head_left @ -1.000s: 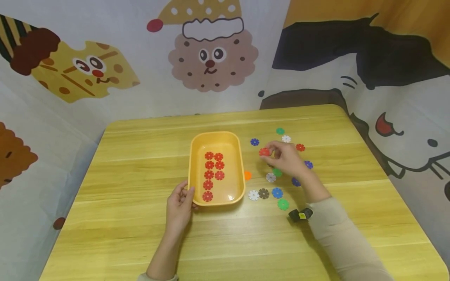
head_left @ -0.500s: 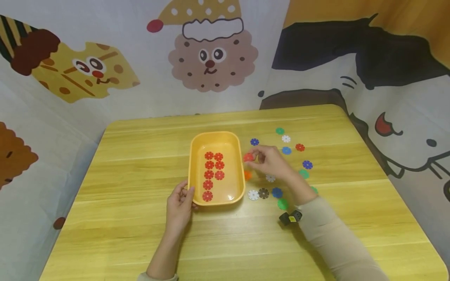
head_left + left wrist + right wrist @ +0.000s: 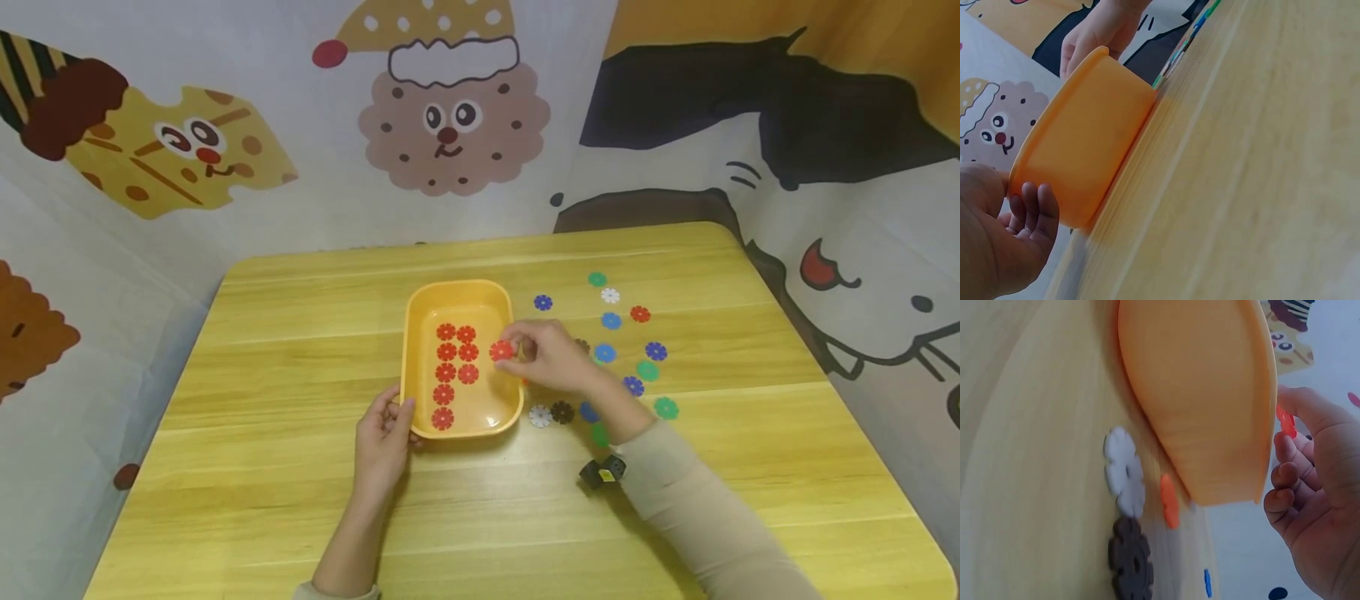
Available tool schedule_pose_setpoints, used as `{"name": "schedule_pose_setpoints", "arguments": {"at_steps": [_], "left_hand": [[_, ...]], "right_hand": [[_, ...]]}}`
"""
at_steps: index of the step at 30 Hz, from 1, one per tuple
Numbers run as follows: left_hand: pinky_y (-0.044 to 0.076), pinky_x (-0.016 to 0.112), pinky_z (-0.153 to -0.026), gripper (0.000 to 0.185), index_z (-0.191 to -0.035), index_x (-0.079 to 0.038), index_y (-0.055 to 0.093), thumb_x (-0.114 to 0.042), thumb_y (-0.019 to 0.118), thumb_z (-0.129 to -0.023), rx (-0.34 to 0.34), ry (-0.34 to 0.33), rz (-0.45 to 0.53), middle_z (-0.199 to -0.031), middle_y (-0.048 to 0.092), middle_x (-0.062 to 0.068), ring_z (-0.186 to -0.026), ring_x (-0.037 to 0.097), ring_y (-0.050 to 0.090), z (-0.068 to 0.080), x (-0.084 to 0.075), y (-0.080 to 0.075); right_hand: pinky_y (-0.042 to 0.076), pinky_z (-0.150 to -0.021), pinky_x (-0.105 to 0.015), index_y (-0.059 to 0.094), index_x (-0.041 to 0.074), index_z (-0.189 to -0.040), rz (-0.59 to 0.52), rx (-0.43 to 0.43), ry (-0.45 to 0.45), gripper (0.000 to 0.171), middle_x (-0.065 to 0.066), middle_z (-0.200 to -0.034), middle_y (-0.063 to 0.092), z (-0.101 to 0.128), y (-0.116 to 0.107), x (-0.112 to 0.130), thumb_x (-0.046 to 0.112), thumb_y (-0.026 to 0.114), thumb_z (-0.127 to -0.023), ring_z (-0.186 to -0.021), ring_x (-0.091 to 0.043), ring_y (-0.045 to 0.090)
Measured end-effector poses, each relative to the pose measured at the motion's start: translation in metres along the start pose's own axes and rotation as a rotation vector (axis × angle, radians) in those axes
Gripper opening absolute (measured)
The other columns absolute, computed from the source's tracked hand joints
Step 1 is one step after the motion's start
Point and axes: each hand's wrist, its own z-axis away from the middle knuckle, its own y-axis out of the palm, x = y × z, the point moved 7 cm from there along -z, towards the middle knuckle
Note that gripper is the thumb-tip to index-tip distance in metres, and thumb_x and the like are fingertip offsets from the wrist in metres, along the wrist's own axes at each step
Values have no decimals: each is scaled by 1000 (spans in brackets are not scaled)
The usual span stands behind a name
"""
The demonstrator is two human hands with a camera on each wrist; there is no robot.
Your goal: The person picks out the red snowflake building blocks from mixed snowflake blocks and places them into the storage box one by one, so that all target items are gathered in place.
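Over the tray, right hand has carried the red disc.

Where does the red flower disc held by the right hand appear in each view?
Head: red flower disc is at centre, pinched by the right hand above the right side of the yellow tray.
Left wrist: not in it.
Right wrist: disc is at the right, past the tray's rim.
Shared landmark: the yellow tray.

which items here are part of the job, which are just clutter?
In play: right hand pinching a red disc over the yellow tray; red discs in tray; left hand at the tray's corner; loose red disc.

Lying about: blue, green, white, brown discs on the table.
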Motion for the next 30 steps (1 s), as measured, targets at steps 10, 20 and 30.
{"name": "schedule_pose_setpoints", "arguments": {"at_steps": [10, 20, 30], "left_hand": [[61, 26, -60, 40, -139, -1, 54, -18, 60, -104, -2, -12, -3, -90, 60, 19, -64, 11, 59, 0, -2, 0], [61, 25, -59, 37, -138, -1, 55, -15, 60, -104, -8, -18, 2, -90, 59, 20, -63, 10, 59, -1, 1, 0], [61, 26, -57, 38, -139, -2, 55, -17, 59, -104, -13, -17, -14, -89, 60, 21, -62, 11, 59, -1, 2, 0]], "right_hand": [[54, -60, -23, 71, 5, -111, 84, 65, -45, 32, 1, -89, 68, -12, 14, 20, 22, 83, -86, -64, -9, 52], [57, -79, -22, 71, 5, -109, 197, 170, -87, 31, -2, -98, 72, -22, 36, 35, 24, 81, -87, -75, -12, 62], [51, -66, -23, 71, 13, -95, 434, 351, -14, 22, 9, -73, 59, -28, 65, 34, 29, 82, -84, -69, -10, 55]]}}
